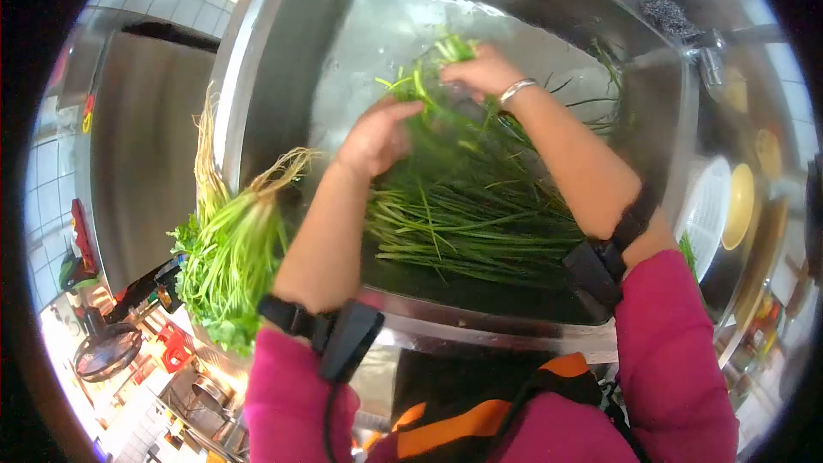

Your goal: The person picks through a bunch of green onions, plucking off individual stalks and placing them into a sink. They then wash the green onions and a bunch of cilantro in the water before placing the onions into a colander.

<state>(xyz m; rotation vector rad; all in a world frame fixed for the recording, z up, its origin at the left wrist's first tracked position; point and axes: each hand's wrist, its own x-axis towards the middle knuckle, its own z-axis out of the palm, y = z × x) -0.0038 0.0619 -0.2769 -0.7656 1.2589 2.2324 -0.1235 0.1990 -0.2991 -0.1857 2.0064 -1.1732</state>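
Over a steel sink [386, 26], my right hand [487, 74] is closed around a bunch of green stalks [454, 48], its wrist wearing a silver bangle. My left hand [375, 137] is beside the same greens, the index finger reaching toward them; its other fingers are blurred and partly hidden. Blurred leaves hang between both hands. Below them, a pile of long, thin green leaves like Chinese chives [480, 236] lies across the sink bottom, wet and dark green.
Left of the sink, a bundle of leafy greens with pale roots [244, 240] rests on the rim. A white basket [706, 210] and a yellow bowl [738, 206] stand to the right. A tap [711, 64] is at the upper right corner. A fan [107, 351] is lower left.
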